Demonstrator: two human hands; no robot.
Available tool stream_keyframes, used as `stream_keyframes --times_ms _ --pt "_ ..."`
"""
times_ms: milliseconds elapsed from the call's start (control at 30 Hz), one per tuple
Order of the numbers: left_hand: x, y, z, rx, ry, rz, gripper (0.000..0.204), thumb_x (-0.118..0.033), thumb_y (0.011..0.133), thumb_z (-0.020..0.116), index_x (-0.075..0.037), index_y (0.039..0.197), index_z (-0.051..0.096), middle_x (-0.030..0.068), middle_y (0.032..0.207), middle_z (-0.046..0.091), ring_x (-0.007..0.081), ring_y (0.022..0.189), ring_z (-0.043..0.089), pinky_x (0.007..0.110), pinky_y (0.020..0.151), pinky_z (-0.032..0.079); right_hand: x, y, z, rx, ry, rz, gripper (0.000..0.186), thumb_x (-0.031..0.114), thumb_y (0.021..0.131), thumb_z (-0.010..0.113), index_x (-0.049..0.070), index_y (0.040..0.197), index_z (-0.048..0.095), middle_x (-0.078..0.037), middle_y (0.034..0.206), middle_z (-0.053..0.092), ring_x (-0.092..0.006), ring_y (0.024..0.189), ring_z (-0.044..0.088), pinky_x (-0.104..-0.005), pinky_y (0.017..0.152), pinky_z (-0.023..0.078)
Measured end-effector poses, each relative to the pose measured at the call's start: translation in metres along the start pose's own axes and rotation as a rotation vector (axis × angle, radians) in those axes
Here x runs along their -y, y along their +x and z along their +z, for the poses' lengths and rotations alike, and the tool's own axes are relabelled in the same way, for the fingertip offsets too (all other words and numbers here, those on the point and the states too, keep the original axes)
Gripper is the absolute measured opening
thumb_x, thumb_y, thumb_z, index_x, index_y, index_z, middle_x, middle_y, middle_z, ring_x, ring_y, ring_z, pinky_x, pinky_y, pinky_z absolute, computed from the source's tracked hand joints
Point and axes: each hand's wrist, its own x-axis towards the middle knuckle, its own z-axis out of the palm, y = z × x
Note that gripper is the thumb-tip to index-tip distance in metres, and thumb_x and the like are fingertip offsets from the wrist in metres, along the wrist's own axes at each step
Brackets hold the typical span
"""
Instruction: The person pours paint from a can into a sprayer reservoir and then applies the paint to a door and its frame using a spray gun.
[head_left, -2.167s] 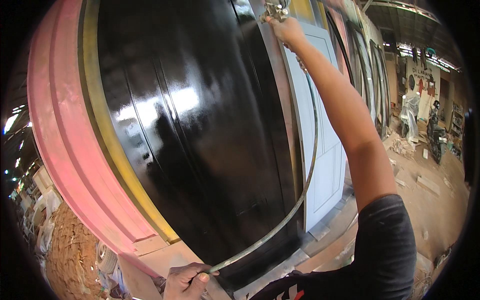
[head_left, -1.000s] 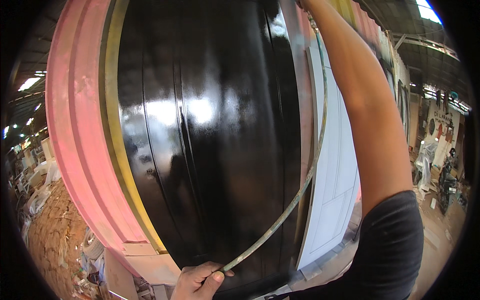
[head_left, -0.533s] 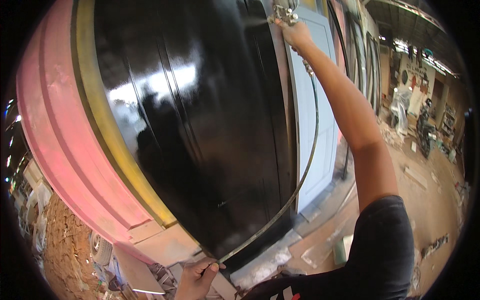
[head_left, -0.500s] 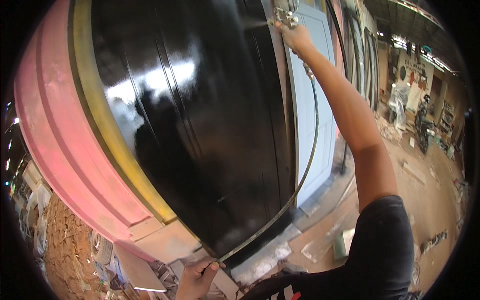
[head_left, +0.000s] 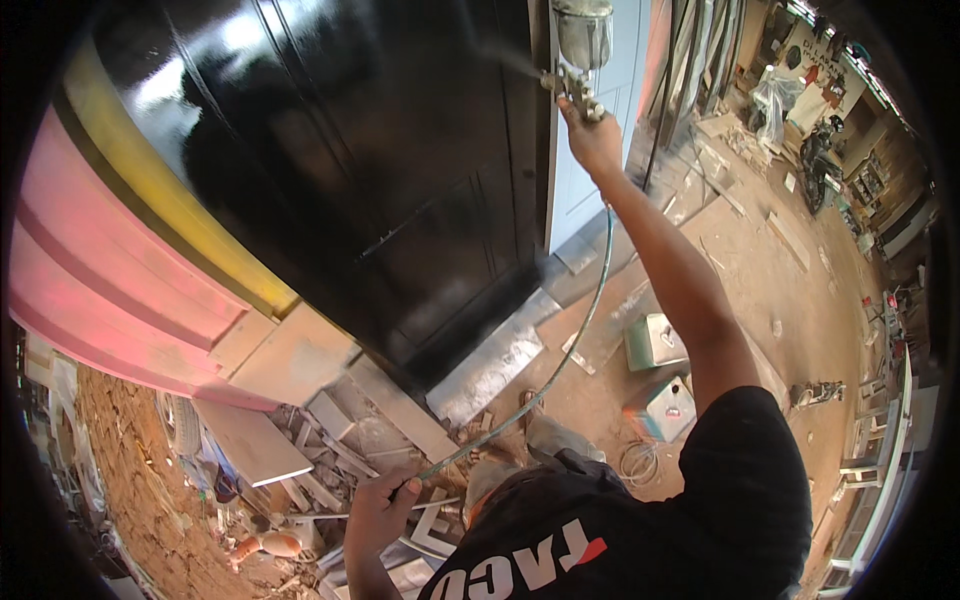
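At the upper right, my right hand [head_left: 592, 138] is wrapped round the grip of a metal spray gun [head_left: 572, 92] with a silver cup [head_left: 583, 34] on top. A fine mist leaves its nozzle toward a glossy black panelled door [head_left: 400, 170]. From under that hand a thin green hose [head_left: 560, 365] sags in a curve to the lower left. There my left hand [head_left: 382, 508] pinches it, fingers closed. The black surface mirrors bright light at its upper left.
Pink panels [head_left: 100, 270] and a yellow strip [head_left: 185, 205] stand left of the door, a pale blue door [head_left: 605, 120] right of it. Two cut-open jerrycans [head_left: 655, 342] sit on the dusty floor. Wood scraps [head_left: 400, 410] lie below; a motorcycle [head_left: 820, 165] stands far right.
The view has tilted down, showing more floor and both jerrycans. The spray gun now appears lower, with its cup in sight. Both hands keep their hold.
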Motion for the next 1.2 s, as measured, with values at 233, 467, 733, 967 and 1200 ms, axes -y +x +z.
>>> stream_keyframes --times_ms 233,467,733,967,1200 --pt "0.025 0.019 0.031 0.142 0.090 -0.170 0.021 -0.020 0.095 0.065 0.000 0.100 0.069 0.0149 0.070 0.060 0.0184 0.059 0.054 0.032 0.058 0.044 -0.097 -0.088 0.042 0.078 0.018 0.167 0.048 0.049 0.090 0.066 0.002 0.099 0.069 -0.022 0.087 0.070 -0.0425 0.088 0.067 -0.0463 0.075 0.050" --pt "0.045 0.040 0.077 0.213 0.050 -0.328 0.020 -0.019 0.095 0.064 0.001 0.098 0.069 0.0119 0.067 0.060 0.0161 0.056 0.053 0.032 0.053 0.041 -0.228 -0.152 0.102 0.142 0.028 0.262 0.040 0.042 0.089 0.070 0.003 0.097 0.069 -0.022 0.082 0.069 -0.0429 0.081 0.067 -0.0459 0.070 0.050" --pt "0.088 0.074 0.142 0.367 0.010 -0.511 0.019 -0.019 0.095 0.065 -0.001 0.098 0.070 0.0109 0.065 0.060 0.0164 0.056 0.054 0.032 0.055 0.043 -0.360 -0.235 0.167 0.191 -0.069 0.355 0.038 0.040 0.090 0.071 0.004 0.103 0.069 -0.019 0.080 0.069 -0.0328 0.076 0.066 -0.0423 0.071 0.050" --pt "0.138 0.102 0.195 0.467 0.019 -0.707 0.021 -0.019 0.094 0.064 0.000 0.101 0.071 0.0138 0.074 0.068 0.0198 0.066 0.065 0.034 0.064 0.051 -0.465 -0.292 0.227 0.214 -0.148 0.441 0.036 0.044 0.088 0.070 0.010 0.098 0.069 -0.020 0.082 0.070 -0.0419 0.084 0.068 -0.0491 0.072 0.051" --pt "0.179 0.118 0.233 0.510 -0.004 -0.849 0.025 -0.022 0.092 0.067 0.000 0.103 0.069 0.0185 0.076 0.069 0.0265 0.066 0.070 0.035 0.064 0.053 -0.554 -0.351 0.270 0.286 -0.255 0.530 0.041 0.047 0.089 0.067 0.007 0.096 0.068 -0.021 0.084 0.071 -0.0428 0.086 0.068 -0.0507 0.073 0.051"
